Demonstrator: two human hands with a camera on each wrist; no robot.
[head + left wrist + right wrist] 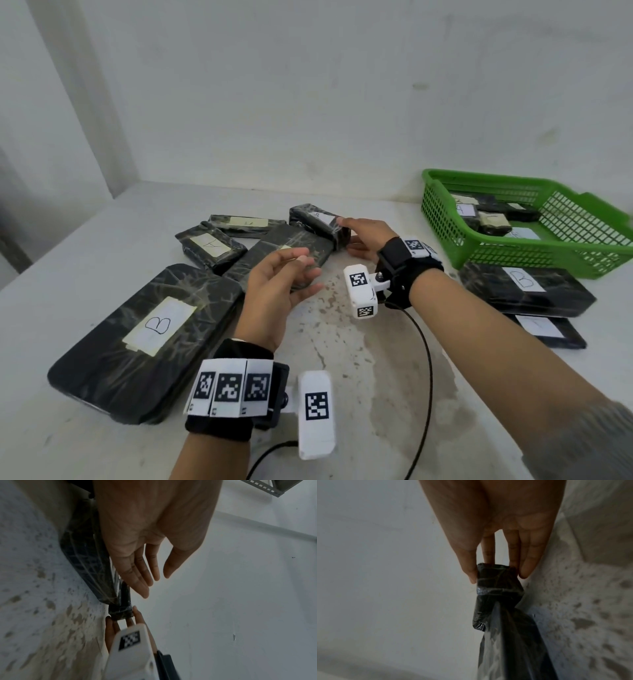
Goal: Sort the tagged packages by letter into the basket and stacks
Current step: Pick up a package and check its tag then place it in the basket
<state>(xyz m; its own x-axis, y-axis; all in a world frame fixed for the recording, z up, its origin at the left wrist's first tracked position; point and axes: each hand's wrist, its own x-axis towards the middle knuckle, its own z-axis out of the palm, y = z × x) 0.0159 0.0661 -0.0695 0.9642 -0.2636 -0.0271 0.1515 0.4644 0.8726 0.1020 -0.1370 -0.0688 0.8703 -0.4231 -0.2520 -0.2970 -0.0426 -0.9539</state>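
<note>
Fingers of right hand pinch small package

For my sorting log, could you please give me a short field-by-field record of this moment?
right hand: right hand pinches the end of a small black film-wrapped package; its tag letter is unreadable
left hand: left hand hovers with relaxed fingers and holds nothing
basket: green plastic mesh basket at the right holds several tagged packages
right stack: flat black package tagged B lies on another black package
left side: large flat black package tagged B; small black package tagged A
</note>
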